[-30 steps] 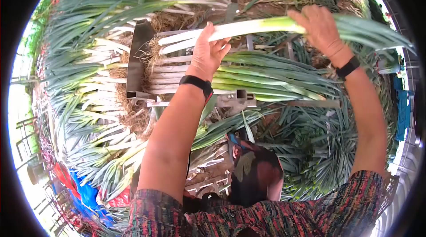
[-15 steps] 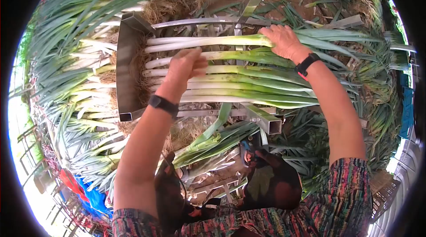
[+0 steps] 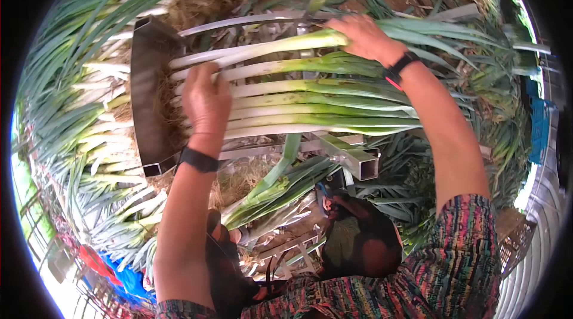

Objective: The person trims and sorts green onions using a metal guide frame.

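Observation:
A row of leeks [image 3: 262,89] lies crosswise on a metal rack, white shanks and roots to the left, green leaves to the right. My right hand [image 3: 364,38] is closed round the far leeks [image 3: 286,45] where the white turns to green. My left hand [image 3: 206,98] bends its fingers over the white shank of a leek near the root end; its palm and the lower fingertips are partly hidden. The root ends stand close to a metal end plate [image 3: 149,95].
More leeks [image 3: 95,134] are heaped on the left, beyond the plate. A square metal tube [image 3: 358,161] juts towards me. Loose leeks [image 3: 280,193] lie below the rack near my legs. Leaf litter [image 3: 501,140] and a blue crate [image 3: 540,122] are on the right.
My left hand has moved left and down onto the shank near the roots, its fingers curling in. My right hand stays on the leeks; the view has shifted slightly.

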A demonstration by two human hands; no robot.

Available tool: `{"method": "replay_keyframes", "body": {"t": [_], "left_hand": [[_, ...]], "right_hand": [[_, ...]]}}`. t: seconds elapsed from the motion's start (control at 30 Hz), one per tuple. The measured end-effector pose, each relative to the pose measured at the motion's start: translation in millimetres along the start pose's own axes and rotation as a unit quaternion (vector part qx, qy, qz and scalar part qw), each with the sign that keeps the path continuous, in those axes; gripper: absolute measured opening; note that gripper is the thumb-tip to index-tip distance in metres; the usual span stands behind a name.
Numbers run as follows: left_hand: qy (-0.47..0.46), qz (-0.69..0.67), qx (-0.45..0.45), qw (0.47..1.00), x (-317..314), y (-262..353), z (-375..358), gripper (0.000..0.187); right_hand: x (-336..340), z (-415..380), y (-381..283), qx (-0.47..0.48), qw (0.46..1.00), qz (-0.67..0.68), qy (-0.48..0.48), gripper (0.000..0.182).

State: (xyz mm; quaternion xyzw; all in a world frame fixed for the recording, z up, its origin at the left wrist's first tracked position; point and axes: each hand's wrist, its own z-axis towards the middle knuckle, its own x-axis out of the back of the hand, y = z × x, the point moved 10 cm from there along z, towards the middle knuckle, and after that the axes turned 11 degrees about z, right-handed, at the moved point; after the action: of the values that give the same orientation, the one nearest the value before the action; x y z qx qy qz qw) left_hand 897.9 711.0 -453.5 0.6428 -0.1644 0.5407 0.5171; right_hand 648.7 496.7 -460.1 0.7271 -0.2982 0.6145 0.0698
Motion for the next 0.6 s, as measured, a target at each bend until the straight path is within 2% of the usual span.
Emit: {"method": "replay_keyframes", "body": {"t": [0.03, 0.13, 0.23, 0.27, 0.33, 0.37, 0.4, 0.43, 0.5, 0.53, 0.6], "left_hand": [[-0.013, -0.023, 0.046, 0.999, -4, -15, -1, 0.022], [-0.017, 0.129, -0.051, 0.99, -8, -2, -9, 0.024], [0.001, 0.18, -0.078, 0.981, -7, 6, -12, 0.023], [0.002, 0.182, -0.081, 0.98, -7, 8, -10, 0.023], [0.001, 0.19, -0.088, 0.978, -5, 10, -4, 0.022], [-0.008, 0.158, -0.054, 0.986, -8, 1, 1, 0.021], [-0.016, 0.126, -0.021, 0.992, -10, -8, 7, 0.02], [-0.024, 0.094, 0.013, 0.995, -12, -18, 10, 0.019], [0.015, -0.076, 0.093, 0.993, -7, -44, 9, 0.019], [0.034, -0.162, 0.132, 0.977, -5, -51, 7, 0.018], [-0.042, -0.034, -0.038, 0.998, -10, -13, -10, 0.021]], "right_hand": [[-3, 8, 3, -0.024, 0.999, 0.01, -0.021, 0.071], [-3, 11, 0, -0.069, 0.997, -0.011, -0.023, 0.069], [13, 7, -37, 0.017, 0.999, -0.045, 0.022, 0.062], [28, 2, -60, 0.071, 0.992, -0.008, 0.103, 0.044], [9, 0, -80, 0.021, 0.998, 0.053, 0.04, 0.039], [-1, -2, -86, -0.004, 0.996, 0.086, 0.011, 0.037], [-10, -7, -102, 0.065, 0.995, 0.05, 0.051, 0.032], [-21, -10, -103, 0.075, 0.992, 0.023, 0.095, 0.032], [-32, -15, -110, 0.094, 0.978, -0.034, 0.183, 0.031], [-31, -13, -108, 0.091, 0.978, -0.019, 0.188, 0.033], [-38, -6, -104, 0.092, 0.986, -0.005, 0.136, 0.034]]}}
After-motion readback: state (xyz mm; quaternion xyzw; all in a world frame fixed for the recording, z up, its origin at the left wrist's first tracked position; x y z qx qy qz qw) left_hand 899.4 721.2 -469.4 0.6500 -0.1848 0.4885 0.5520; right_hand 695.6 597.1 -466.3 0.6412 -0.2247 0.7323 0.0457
